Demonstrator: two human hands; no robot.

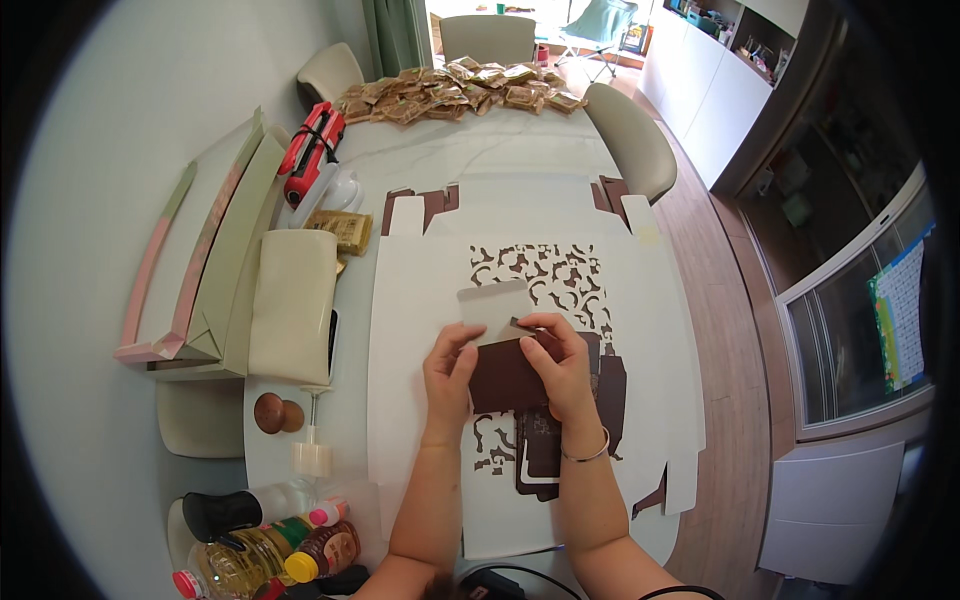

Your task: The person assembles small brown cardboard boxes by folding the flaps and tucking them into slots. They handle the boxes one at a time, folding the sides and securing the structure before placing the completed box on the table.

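left hand (449, 370): fingers curled, thumb on top, pinching the left edge of a small brown-and-white card piece (502, 350); grasping, not released
right hand (560, 362): fingers bent down over the right side of the same card piece, fingertips at its upper edge near a thin dark strip; gripping it, metal bangle (588, 455) on the wrist
card piece: held between both hands just above the table, upper part white, lower part dark brown; sits over the middle of the big flat white carton sheet (420, 330)
carton sheet: unfolded, lies flat on the white table (500, 150), brown pattern panel (545, 278) with white cut-out shapes just beyond the hands
brown flat pieces (610, 395): stacked on the sheet under and right of the right wrist, touching the card piece from this angle; cannot tell if truly in contact
left of sheet: cream folded box (290, 300) lying flat, beside it a tall pale-green carton (235, 250) with pink edge leaning at the table side
far left of table: red tool (310, 150) with black bands, near a clear plastic item
far end: heap of small brown packets (455, 90) across the table edge, chairs (630, 140) around it
near corner, left: oil bottle (240, 555), smaller bottles with yellow and pink caps, round wooden knob (270, 412), white pump top (312, 455)
floor: wood planks right of the table, well apart from the hands
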